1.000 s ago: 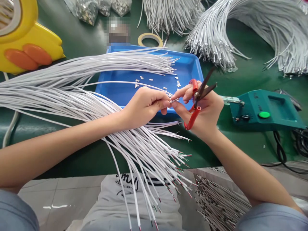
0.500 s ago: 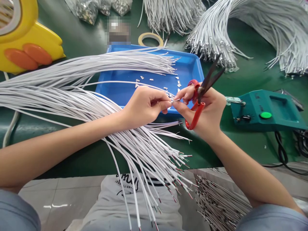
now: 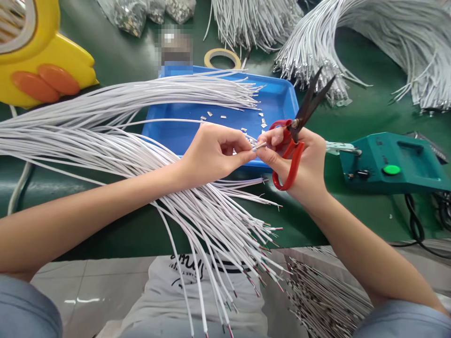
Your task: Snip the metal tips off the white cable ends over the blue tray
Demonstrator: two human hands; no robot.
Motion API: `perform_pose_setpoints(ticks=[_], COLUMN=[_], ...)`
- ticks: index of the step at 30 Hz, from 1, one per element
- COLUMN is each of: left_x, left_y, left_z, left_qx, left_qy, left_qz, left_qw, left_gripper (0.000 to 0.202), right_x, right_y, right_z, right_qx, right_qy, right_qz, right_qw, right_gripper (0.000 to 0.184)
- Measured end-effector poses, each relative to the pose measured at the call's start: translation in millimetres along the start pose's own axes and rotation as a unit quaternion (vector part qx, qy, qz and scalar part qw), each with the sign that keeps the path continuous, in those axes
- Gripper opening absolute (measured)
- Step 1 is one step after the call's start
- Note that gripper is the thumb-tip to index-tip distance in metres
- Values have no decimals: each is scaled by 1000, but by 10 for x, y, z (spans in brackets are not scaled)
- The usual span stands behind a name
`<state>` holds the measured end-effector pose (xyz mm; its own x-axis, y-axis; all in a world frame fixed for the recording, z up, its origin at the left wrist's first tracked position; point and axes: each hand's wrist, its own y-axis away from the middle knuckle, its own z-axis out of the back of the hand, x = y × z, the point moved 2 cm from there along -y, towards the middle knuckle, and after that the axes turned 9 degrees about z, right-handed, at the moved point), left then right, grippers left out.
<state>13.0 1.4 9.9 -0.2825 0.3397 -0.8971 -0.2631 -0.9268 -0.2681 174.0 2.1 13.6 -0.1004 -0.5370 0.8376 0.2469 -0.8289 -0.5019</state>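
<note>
Over the front right of the blue tray (image 3: 169, 137), my left hand (image 3: 220, 152) pinches a white cable (image 3: 169, 120) close to its end. My right hand (image 3: 299, 159) has its thumb and forefinger closed at the tip of that cable, touching it. Scissors (image 3: 295, 126) with red handles hang on the right hand's fingers, their dark blades slightly apart and pointing up and away. Small silvery pieces (image 3: 223, 117) lie in the tray. One bundle of white cables (image 3: 197, 91) rests across the tray; another bundle (image 3: 218, 225) runs beneath my left forearm, with coloured wire ends.
A green machine (image 3: 394, 159) with a lit green button stands at the right. Behind the tray lie a tape roll (image 3: 222, 52), plastic bags (image 3: 129, 19) of small parts and more cable bundles (image 3: 380, 33). A yellow and orange object (image 3: 45, 61) is at the far left.
Both hands have shifted slightly right along with the cable end. The scissors have turned in my right hand, and their blades are more upright.
</note>
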Motion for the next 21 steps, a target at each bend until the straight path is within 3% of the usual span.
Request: perform_pose_setpoints(ticks=[14, 21], left_x=[13, -7], left_y=[5, -24], left_z=[10, -2], left_qx=[-25, 47], left_qy=[-13, 19], left_qz=[10, 16], left_qw=[1000, 999], left_gripper=[11, 14], right_x=[-35, -10], right_y=[-30, -36], right_z=[33, 76], right_qx=[12, -39], right_qy=[-29, 30], right_qz=[-9, 14], right_qw=[999, 999], right_gripper=[22, 16])
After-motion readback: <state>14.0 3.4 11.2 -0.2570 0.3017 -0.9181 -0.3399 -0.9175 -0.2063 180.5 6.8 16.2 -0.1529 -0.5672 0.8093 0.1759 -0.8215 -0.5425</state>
